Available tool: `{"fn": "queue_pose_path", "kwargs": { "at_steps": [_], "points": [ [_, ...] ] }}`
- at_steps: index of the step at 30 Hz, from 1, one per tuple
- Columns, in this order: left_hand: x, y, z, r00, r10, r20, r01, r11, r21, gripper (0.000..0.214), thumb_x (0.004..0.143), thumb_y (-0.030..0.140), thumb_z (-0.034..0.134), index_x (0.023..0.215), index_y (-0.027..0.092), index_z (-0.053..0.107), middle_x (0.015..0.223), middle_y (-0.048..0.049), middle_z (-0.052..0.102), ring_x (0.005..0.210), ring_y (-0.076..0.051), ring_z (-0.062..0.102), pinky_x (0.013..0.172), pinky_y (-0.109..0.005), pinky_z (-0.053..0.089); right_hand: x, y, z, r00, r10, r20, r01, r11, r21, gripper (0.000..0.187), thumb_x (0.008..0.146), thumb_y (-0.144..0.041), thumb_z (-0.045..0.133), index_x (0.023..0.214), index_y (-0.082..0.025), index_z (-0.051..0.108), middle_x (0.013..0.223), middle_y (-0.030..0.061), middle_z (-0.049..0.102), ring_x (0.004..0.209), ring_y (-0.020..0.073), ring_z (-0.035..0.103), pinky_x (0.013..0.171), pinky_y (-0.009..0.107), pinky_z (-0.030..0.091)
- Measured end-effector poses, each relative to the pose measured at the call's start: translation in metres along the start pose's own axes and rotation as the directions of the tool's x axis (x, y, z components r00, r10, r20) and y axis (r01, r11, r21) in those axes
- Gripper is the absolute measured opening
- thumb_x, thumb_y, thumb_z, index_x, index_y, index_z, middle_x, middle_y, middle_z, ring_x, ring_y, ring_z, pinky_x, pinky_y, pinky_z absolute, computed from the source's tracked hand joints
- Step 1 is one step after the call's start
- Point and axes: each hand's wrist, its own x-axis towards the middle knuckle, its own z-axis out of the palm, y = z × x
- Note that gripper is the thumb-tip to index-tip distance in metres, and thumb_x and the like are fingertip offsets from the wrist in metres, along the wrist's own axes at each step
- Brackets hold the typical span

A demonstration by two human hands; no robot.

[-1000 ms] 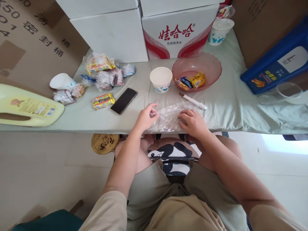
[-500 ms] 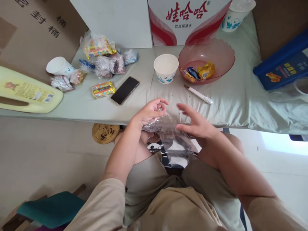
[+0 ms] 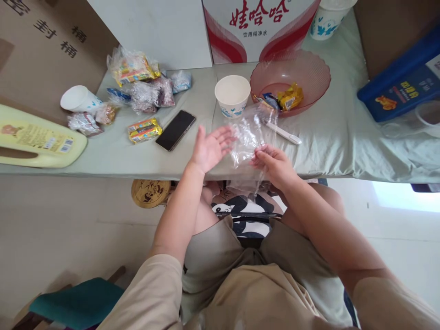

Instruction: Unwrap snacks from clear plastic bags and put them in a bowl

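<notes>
A clear plastic bag (image 3: 248, 133) hangs over the front edge of the cloth-covered table, pinched in my right hand (image 3: 275, 166). My left hand (image 3: 213, 147) is open, palm up with fingers spread, its fingertips beside the bag; whether they touch it I cannot tell. Behind the bag stands a white paper cup (image 3: 233, 95) with blue print. A pink bowl (image 3: 311, 68) holds a yellow packet (image 3: 290, 97) and a blue one, partly seen through the plastic. A white-handled knife (image 3: 288, 135) lies in front of the bowl, one end behind the bag.
Left of the hands are a phone (image 3: 176, 130), a yellow snack packet (image 3: 144, 130), a pile of wrapped packets (image 3: 147, 95) and a tipped paper cup (image 3: 79, 98). A yellow jug (image 3: 44, 137) and a blue container (image 3: 395, 87) flank the table. Boxes (image 3: 261, 46) stand behind.
My right hand has closed on the plastic bag and the bag has risen above the table edge. My left hand has let go of it and opened out.
</notes>
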Motion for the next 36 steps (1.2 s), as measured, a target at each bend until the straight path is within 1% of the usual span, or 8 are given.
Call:
{"fn": "queue_pose_path", "kwargs": {
  "at_steps": [3,9,14,20,24,31,33,36],
  "points": [
    [0.000,-0.011,0.012,0.988,-0.063,0.143,0.053,0.996,0.071,0.053,0.077,0.060,0.076,0.108,0.018,0.069,0.103,-0.0112,0.075,0.097,-0.022,0.073,0.076,-0.030,0.057,0.008,0.001,0.001,0.996,-0.048,-0.071,0.049,0.999,0.014,0.038,0.070,-0.054,0.073,0.092,-0.026,0.057,0.084,-0.0001,0.068,0.077,0.0182,0.067,0.071,0.033,0.055],
    [0.002,-0.011,0.019,0.997,-0.068,-0.037,0.071,0.992,0.104,0.027,0.092,0.042,0.061,0.104,0.018,0.067,0.093,-0.0060,0.076,0.076,-0.015,0.073,0.069,-0.027,0.058,0.006,0.006,-0.005,0.990,-0.045,-0.135,0.002,0.953,-0.303,0.018,0.074,-0.034,0.065,0.088,-0.024,0.060,0.061,-0.0047,0.060,0.049,0.0123,0.053,0.049,0.027,0.041],
    [0.003,-0.007,0.008,0.993,-0.048,-0.111,0.074,0.967,0.244,0.044,0.094,0.057,0.056,0.115,0.019,0.065,0.073,-0.0031,0.071,0.061,-0.016,0.070,0.056,-0.025,0.053,0.007,0.003,-0.006,0.987,-0.018,-0.161,-0.011,0.984,-0.177,0.022,0.080,-0.044,0.061,0.090,-0.025,0.053,0.067,-0.0034,0.066,0.043,0.0103,0.052,0.041,0.025,0.037],
    [-0.006,-0.002,0.002,0.994,-0.063,0.093,0.039,0.969,0.244,0.067,0.082,0.063,0.067,0.133,0.022,0.054,0.074,-0.0027,0.073,0.061,-0.017,0.071,0.056,-0.025,0.052,0.003,-0.006,-0.009,0.999,0.031,0.008,-0.030,0.996,-0.080,0.053,0.077,-0.053,0.068,0.120,-0.026,0.053,0.069,-0.0044,0.069,0.054,0.0146,0.062,0.050,0.028,0.047],
    [-0.009,-0.002,0.005,0.980,-0.109,0.166,0.058,0.957,0.285,0.067,0.078,0.045,0.076,0.136,0.020,0.052,0.076,-0.0028,0.074,0.059,-0.016,0.070,0.056,-0.026,0.052,0.003,-0.004,-0.010,1.000,-0.025,-0.002,0.025,0.991,-0.128,0.041,0.078,-0.048,0.069,0.109,-0.023,0.060,0.064,-0.0061,0.062,0.049,0.0099,0.052,0.048,0.026,0.044],
    [-0.008,0.000,0.010,0.983,-0.143,0.117,0.107,0.957,0.269,0.050,0.083,0.033,0.067,0.129,0.022,0.053,0.070,0.0008,0.072,0.053,-0.013,0.067,0.050,-0.022,0.046,0.011,0.006,-0.016,0.952,-0.248,-0.180,0.223,0.964,-0.147,0.020,0.078,-0.043,0.066,0.082,-0.023,0.064,0.118,0.0039,0.062,0.053,0.0042,0.048,0.051,0.027,0.046],
    [-0.007,0.000,0.009,0.984,-0.124,0.126,0.092,0.967,0.237,0.050,0.081,0.035,0.068,0.127,0.022,0.053,0.072,0.0004,0.073,0.055,-0.013,0.068,0.051,-0.022,0.047,0.011,0.007,-0.018,0.953,-0.216,-0.214,0.187,0.971,-0.148,0.021,0.080,-0.042,0.063,0.093,-0.025,0.063,0.123,0.0039,0.061,0.061,0.0072,0.054,0.058,0.028,0.051],
    [-0.005,-0.003,0.010,0.993,-0.089,0.081,0.068,0.970,0.231,0.051,0.082,0.035,0.069,0.128,0.022,0.051,0.073,0.0013,0.072,0.055,-0.012,0.068,0.052,-0.022,0.047,0.010,0.008,-0.018,0.959,-0.194,-0.208,0.169,0.976,-0.134,0.045,0.081,-0.042,0.060,0.123,-0.031,0.053,0.135,0.0063,0.056,0.084,0.0147,0.066,0.071,0.032,0.058]
  ]
}}
